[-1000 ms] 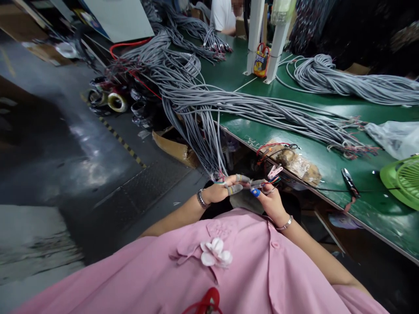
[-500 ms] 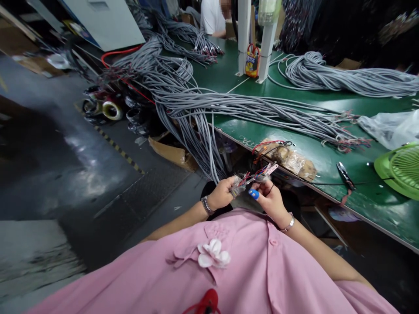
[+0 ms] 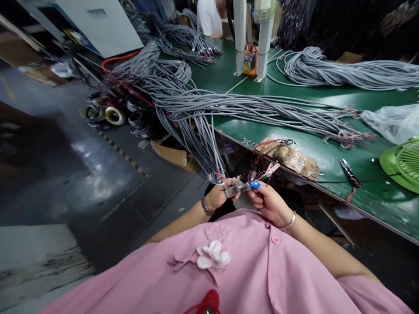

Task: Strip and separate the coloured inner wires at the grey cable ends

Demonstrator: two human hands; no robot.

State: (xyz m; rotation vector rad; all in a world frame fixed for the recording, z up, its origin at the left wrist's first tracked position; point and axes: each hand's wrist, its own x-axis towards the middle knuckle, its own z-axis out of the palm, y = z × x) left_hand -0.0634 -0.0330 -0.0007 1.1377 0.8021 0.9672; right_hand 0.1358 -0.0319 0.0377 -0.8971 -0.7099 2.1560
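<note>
In front of my pink shirt, my left hand (image 3: pixel 217 197) is closed around the end of a grey cable (image 3: pixel 223 172), whose thin coloured wires (image 3: pixel 215 176) fan out beside the fingers. Greyish wrapping covers some of its fingertips. My right hand (image 3: pixel 270 201), with a blue covering on the thumb, is closed in a pinch close to the left fingertips. Loose coloured wires (image 3: pixel 261 176) and a pale pink clip-like piece (image 3: pixel 272 168) show just beyond that thumb. What exactly the right fingers grip is too small to make out.
Long bundles of grey cables (image 3: pixel 248 104) lie across the green table (image 3: pixel 330 161) and hang over its edge. A taped brown block (image 3: pixel 294 161), cutters (image 3: pixel 349 172) and a green fan (image 3: pixel 401 163) sit to the right. Across the table is a person in white (image 3: pixel 208 18).
My left hand has turned, and a fan of coloured wires now shows beside it. The right thumb has moved up and pressed in near the left fingers. The view has shifted slightly.
</note>
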